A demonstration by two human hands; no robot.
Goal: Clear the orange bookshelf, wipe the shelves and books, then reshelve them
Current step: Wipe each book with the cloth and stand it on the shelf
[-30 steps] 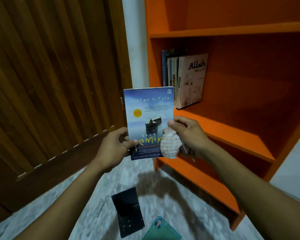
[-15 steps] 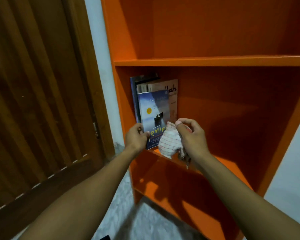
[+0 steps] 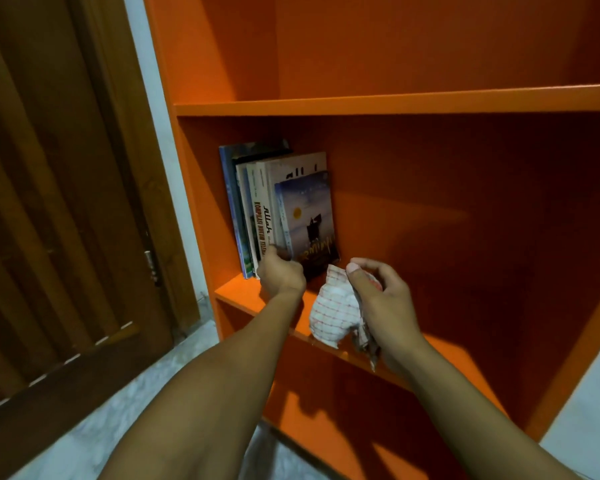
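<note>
Blue book (image 3: pixel 309 223) stands upright on middle shelf of orange bookshelf (image 3: pixel 395 103), right end of book row (image 3: pixel 253 209) at far left. L hand (image 3: pixel 280 276) at its lower spine, fingers curled; actual grasp cannot be told. R hand (image 3: pixel 378 303) clenched round checked cloth (image 3: pixel 333 315), near shelf edge. Wooden door (image 3: pixel 59 202) left.
</note>
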